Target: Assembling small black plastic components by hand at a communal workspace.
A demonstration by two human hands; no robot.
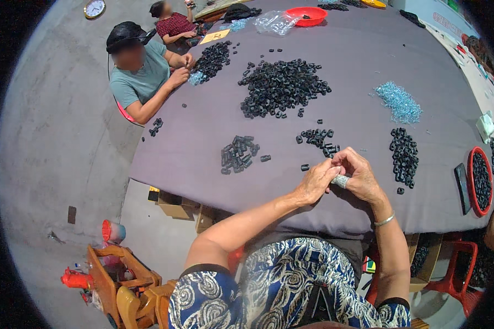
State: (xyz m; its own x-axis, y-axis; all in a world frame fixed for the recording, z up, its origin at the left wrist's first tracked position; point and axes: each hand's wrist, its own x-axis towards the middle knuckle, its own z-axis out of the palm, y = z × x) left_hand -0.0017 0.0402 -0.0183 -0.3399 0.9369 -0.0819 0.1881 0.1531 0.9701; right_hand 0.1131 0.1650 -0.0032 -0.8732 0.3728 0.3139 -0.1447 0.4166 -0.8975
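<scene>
Over the near side of the cloth-covered table, my left hand [315, 182] and my right hand [361, 174] meet with fingertips pinched together. What they hold between them is too small and too covered to make out. A pale wrap [340, 181] circles a finger of my right hand. Just beyond my fingers lies a small cluster of black cylindrical parts [318, 137]. Left of it sits another group of black parts [239, 154], some standing close together. To the right of my right hand is a longer pile of black parts [404, 158].
A large black heap [282, 88] and a pile of small clear-blue pieces [399, 102] lie farther off. At the right edge stand a red basket [471, 174] of black parts and a dark phone-like slab [462, 189]. A co-worker [140, 74] sits at the far left edge.
</scene>
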